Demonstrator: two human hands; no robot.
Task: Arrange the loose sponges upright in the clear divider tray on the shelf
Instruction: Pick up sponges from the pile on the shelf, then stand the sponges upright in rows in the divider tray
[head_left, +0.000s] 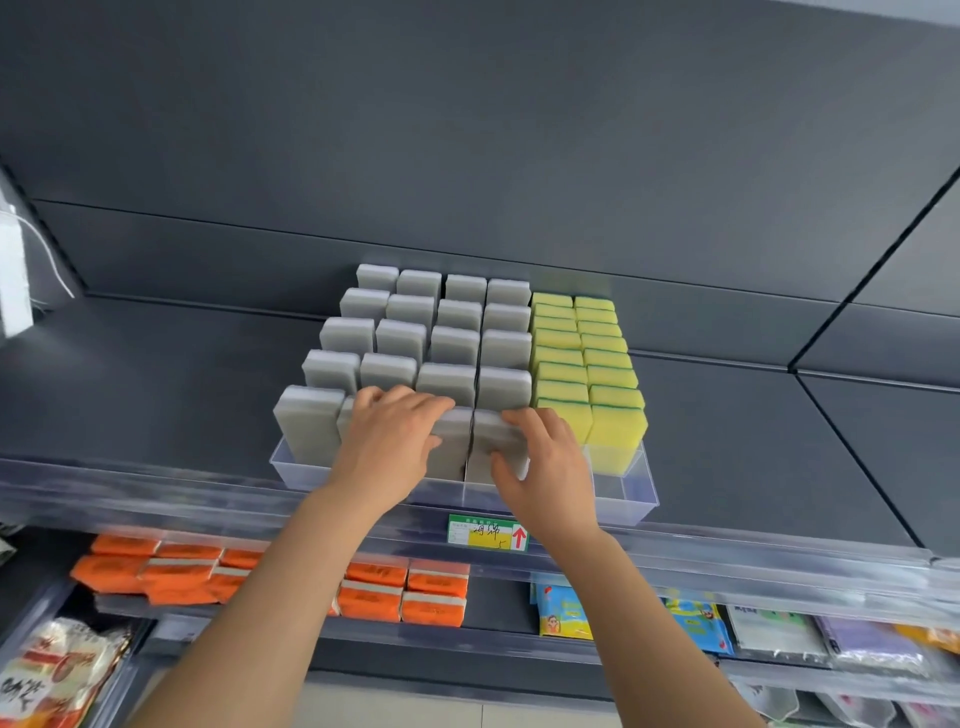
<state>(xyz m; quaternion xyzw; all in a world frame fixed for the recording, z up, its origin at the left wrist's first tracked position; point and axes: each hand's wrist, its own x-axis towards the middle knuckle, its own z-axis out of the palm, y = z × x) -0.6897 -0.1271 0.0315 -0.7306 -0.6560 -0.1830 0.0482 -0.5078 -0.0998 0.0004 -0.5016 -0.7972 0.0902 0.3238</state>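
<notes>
1. Judging from the left end first, the task looks nearly finished. The grey sponges (332, 371) stand upright in four lanes of the clear divider tray (628, 499), which sits on the dark shelf (156, 374). No sponge is seen lying loose on that shelf.
2. The left hand (395, 431) lies over the front grey sponges (485, 436) of the second and third lanes. Its fingers are curled over their top edges and its thumb is against a front face, so it is grasping them.
3. Just beside it, the right hand (545, 457) pinches the front sponge of the fourth lane, with fingers hooked over the top and the thumb pressed on the near face.
4. Further right, the yellow sponges (615, 431) fill two lanes. They are thinner than the grey ones and packed closer, and all stand upright.
5. What remains seems to be only squaring the front row under the hands, since every row behind it already stands in line.
6. The grey sponges are rectangular blocks with rounded corners and a paler layer on one face, and they look soft. Each yellow sponge carries a thin green scouring layer.
</notes>
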